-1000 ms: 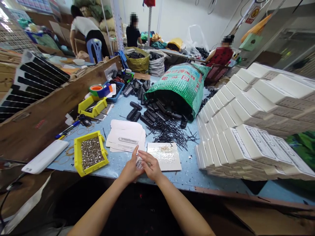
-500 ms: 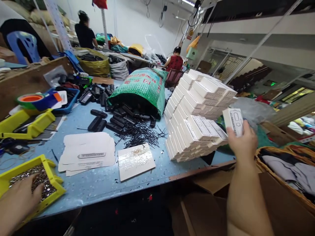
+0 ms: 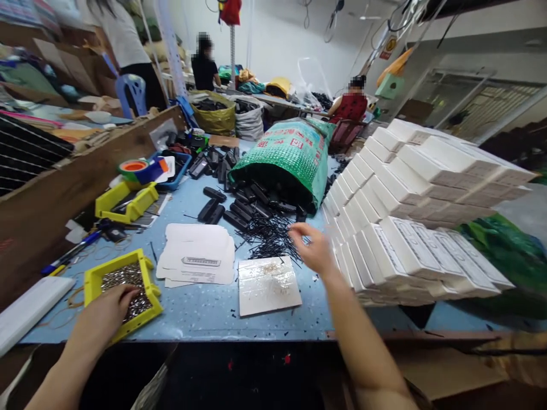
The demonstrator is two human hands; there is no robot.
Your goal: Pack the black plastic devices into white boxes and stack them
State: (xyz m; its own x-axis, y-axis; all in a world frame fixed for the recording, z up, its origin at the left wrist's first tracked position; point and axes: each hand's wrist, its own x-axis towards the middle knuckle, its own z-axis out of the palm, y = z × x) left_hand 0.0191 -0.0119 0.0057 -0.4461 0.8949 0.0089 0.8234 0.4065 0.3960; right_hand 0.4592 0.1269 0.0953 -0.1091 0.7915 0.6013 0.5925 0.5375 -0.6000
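Note:
My left hand (image 3: 109, 304) rests in a yellow bin (image 3: 147, 276) at the table's front left. Its fingers are pinched at the heap of small shiny metal parts (image 3: 123, 276), and what they hold is hidden. Over the right edge of a loose pile of thin black sticks (image 3: 269, 239) is my right hand (image 3: 314, 247), thumb and fingers drawn together; nothing can be made out between them. Just in front of that pile lies a flat white board (image 3: 269, 296) with a shiny, taped-looking surface. Flat printed card sheets (image 3: 194, 242) are stacked between the bin and the board.
A tall stack of white boxes (image 3: 393, 193) rises on the right. Black oblong cases (image 3: 241, 213) spill from a green woven sack (image 3: 290, 151). Another yellow bin (image 3: 126, 210), tape rolls (image 3: 134, 165) and a wooden side board (image 3: 106, 148) stand left. Other people are farther back.
My right hand has let go of the white box and moved left from beside the stack to the black sticks. My left hand stays at the metal parts. The view has turned rightward.

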